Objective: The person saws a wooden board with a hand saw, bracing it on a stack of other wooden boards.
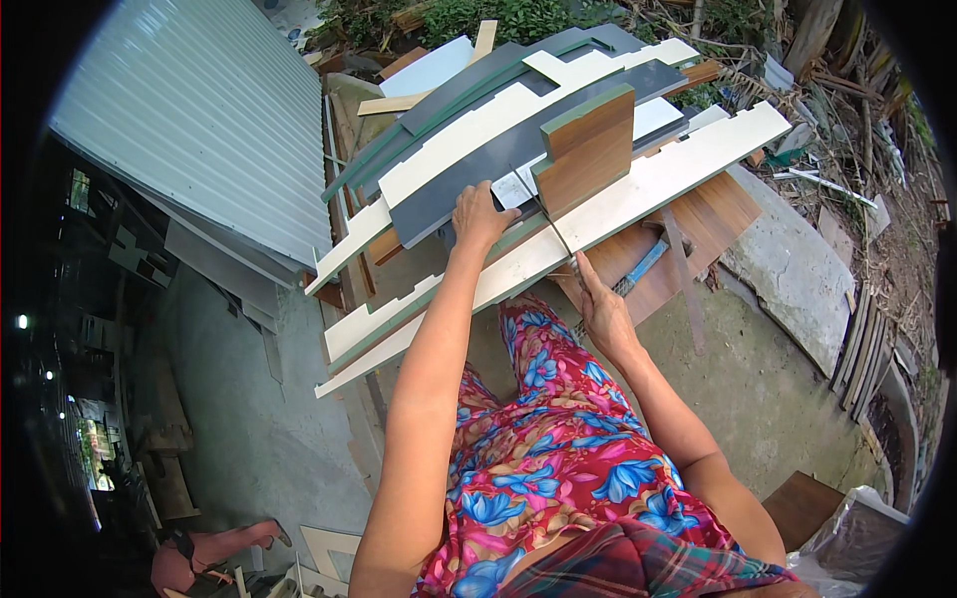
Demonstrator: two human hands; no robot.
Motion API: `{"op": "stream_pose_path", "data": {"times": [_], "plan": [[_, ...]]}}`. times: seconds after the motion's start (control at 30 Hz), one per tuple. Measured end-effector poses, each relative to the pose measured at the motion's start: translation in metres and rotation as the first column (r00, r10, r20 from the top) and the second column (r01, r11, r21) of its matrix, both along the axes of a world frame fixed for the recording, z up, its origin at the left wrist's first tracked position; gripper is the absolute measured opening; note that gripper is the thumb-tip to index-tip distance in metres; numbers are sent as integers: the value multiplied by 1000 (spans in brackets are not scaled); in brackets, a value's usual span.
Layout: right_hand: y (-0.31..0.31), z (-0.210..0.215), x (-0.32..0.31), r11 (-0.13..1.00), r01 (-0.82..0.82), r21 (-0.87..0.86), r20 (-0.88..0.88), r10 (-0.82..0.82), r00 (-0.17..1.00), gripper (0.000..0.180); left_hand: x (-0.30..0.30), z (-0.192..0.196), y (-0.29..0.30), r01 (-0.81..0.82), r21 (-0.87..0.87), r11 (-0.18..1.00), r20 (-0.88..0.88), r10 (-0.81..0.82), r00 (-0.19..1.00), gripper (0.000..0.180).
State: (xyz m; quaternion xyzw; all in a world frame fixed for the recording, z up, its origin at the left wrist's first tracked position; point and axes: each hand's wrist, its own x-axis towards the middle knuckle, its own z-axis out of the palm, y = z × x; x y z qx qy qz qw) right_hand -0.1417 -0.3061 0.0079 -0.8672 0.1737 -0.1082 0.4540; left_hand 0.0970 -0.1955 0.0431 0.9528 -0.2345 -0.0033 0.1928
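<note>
My right hand [608,317] is closed round the handle end of a long, thin-bladed tool [543,212], seen nearly edge-on. Its dark blade slants up and left across a long cream board [688,169], beside an upright brown wood-grain panel [588,149] with green edges. Whether the blade bites into the board cannot be made out. My left hand [480,213] rests at the near edge of a dark grey board [454,189], its thumb spread toward a small white piece [514,187]. Some left fingertips are hard to see.
A blue-handled hammer [643,264] and a flat rusty blade [685,284] lie by a brown wood-grain board [713,214] on the right. More cut boards [449,130] are stacked beyond. Corrugated metal sheeting [199,120] stands at left; a concrete slab [788,269] lies at right.
</note>
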Motion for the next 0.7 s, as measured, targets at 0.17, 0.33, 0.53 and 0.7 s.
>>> {"op": "stream_pose_path", "data": {"times": [0.17, 0.33, 0.53, 0.7], "plan": [[-1, 1, 0, 1000, 1, 10, -11, -1, 1000, 64, -1, -10, 2, 77, -66, 995, 68, -72, 995, 70], [0, -5, -1, 1000, -9, -17, 93, 10, 996, 62, 1, -16, 1, 45, -160, 986, 38, -40, 998, 63], [1, -8, 0, 1000, -11, -23, 109, 13, 994, 63, 6, -22, 11, 181, -112, 977, 212, -155, 965, 57], [3, 4, 0, 1000, -10, 28, 23, 10, 1000, 61, 6, -19, 18, 220, 49, 974, 323, -224, 919, 52]]}}
